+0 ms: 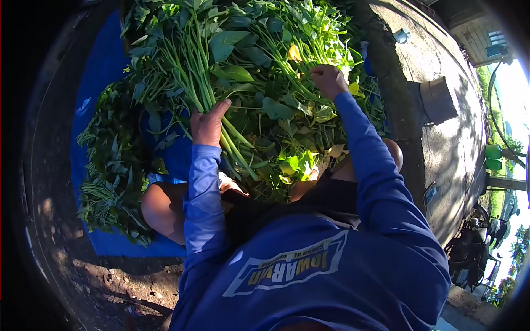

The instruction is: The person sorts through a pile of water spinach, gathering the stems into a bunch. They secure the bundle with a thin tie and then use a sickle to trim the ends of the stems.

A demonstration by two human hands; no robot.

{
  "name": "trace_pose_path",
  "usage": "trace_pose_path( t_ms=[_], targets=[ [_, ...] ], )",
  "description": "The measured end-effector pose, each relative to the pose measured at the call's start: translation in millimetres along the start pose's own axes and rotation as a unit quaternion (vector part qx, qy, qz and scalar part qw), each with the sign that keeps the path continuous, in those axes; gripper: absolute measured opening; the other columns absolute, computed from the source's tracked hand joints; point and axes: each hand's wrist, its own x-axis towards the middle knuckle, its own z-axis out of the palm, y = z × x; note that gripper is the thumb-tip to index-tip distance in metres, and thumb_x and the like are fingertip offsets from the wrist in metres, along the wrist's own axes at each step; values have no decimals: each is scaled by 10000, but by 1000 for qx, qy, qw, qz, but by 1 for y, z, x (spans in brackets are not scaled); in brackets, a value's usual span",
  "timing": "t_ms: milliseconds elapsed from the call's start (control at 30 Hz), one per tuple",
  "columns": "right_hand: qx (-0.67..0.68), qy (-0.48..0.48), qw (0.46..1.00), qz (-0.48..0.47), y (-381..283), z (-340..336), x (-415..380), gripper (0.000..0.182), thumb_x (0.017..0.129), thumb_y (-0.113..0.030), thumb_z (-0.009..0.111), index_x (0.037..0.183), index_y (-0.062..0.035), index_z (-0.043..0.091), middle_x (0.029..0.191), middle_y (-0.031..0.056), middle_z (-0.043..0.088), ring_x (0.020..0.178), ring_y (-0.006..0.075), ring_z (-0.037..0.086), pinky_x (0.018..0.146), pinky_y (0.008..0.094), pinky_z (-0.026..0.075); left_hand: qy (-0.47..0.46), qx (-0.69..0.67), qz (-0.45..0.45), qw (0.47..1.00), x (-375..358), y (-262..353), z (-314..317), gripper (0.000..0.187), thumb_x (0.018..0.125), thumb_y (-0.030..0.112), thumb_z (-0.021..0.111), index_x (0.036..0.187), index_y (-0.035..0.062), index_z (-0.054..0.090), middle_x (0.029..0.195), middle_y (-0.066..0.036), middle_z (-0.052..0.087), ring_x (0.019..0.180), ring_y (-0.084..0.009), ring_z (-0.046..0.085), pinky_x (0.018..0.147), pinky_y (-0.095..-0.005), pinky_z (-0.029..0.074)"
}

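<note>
1. Far left: blue tarp [99, 66] lies on the ground, with a smaller heap of greens [110, 165] on it, beside the person's left knee.
2. Left hand [207, 126]: closed, gripping a bunch of long green stems [204, 91]. Leafy ends point away from the body; bare ends extend below the hand, toward the lap.
3. Centre: main heap of greens [279, 108] spreads in front of the person, under and between the hands. Bright leaves [298, 164] sit sunlit at its near edge.
4. Yellow leaf [294, 53] shows in the heap, just beyond the right hand.
5. Right hand [329, 81]: over the heap's right part, fingers curled closed; cannot tell whether they pinch anything.
6. Right: bucket-like container [439, 100] on a sun-dappled paved surface [411, 60].
7. Far right: two green containers [493, 158], well apart from the heap.
</note>
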Motion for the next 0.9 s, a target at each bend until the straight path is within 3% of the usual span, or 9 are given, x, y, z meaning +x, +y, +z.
trace_pose_path(
  t_ms=[133, 267, 467, 600, 700, 800, 833, 867, 900],
  targets=[
    [-28, -136, 989, 43, -31, 13, -21, 286, 873, -323, 715, 1053, -130, 826, 1048, 163, 789, 1006, 350, 752, 926, 446, 580, -24, 19, -52, 998, -6, 2, 5, 453, 816, 33, 855, 1216, -105, 692, 1174, -169, 765, 1081, -219, 730, 1050, -359, 526],
    [-17, -27, 999, -38, -5, 45, -28, 330, 884, -341, 729, 1110, -111, 798, 1104, 174, 776, 1066, 361, 732, 959, 456, 563, -24, -6, -55, 998, -6, -6, 7, 398, 819, 85, 862, 1133, -120, 731, 1134, -194, 781, 1111, -245, 727, 1106, -368, 483],
    [34, -78, 996, 6, -16, 20, -22, 400, 943, -318, 710, 1288, -116, 728, 1213, 186, 749, 1112, 363, 718, 985, 450, 553, -48, 39, -63, 996, -4, -1, 5, 410, 838, 158, 854, 1115, -122, 740, 1191, -203, 775, 1140, -246, 719, 1177, -366, 400],
    [143, -171, 971, 83, -18, 0, -12, 437, 945, -324, 757, 1293, -62, 727, 1179, 162, 766, 1082, 278, 732, 965, 407, 559, -45, 32, -52, 997, -4, -1, 2, 404, 844, 163, 845, 1130, -105, 746, 1188, -199, 778, 1141, -247, 719, 1175, -372, 404],
    [76, -57, 994, 46, -29, -17, -14, 485, 914, -326, 809, 1279, -19, 724, 1150, 152, 768, 1050, 241, 724, 951, 385, 561, -47, 28, -42, 998, -5, 2, 0, 372, 850, 134, 834, 1132, -93, 750, 1179, -196, 778, 1125, -246, 726, 1121, -375, 460],
    [108, 21, 994, -2, -53, -49, -13, 521, 893, -319, 838, 1290, -4, 716, 1141, 159, 767, 1026, 230, 718, 942, 387, 561, -40, 26, -19, 999, -1, -3, -5, 332, 858, 90, 820, 1136, -78, 751, 1169, -190, 777, 1106, -246, 734, 1057, -375, 516],
    [157, 50, 986, -21, -60, -56, -13, 515, 903, -319, 833, 1287, 4, 716, 1127, 141, 765, 951, 196, 716, 876, 371, 572, -33, 6, -12, 999, 0, -5, -5, 320, 861, 76, 813, 1137, -73, 751, 1165, -187, 776, 1104, -246, 735, 1049, -375, 524],
    [230, 43, 971, 43, -66, -62, -16, 503, 927, -284, 813, 1325, 0, 695, 1039, 106, 772, 845, 159, 708, 784, 333, 573, -27, -13, -6, 1000, 0, -8, -5, 309, 865, 62, 807, 1139, -69, 751, 1160, -184, 776, 1102, -246, 736, 1041, -375, 531],
    [214, 2, 972, 92, -65, -63, -12, 499, 941, -272, 796, 1342, 2, 682, 988, 93, 771, 794, 143, 697, 745, 317, 566, -48, -12, -29, 998, -2, -3, -5, 295, 871, 31, 789, 1148, -61, 747, 1151, -171, 775, 1107, -241, 735, 1054, -370, 529]
  ],
)
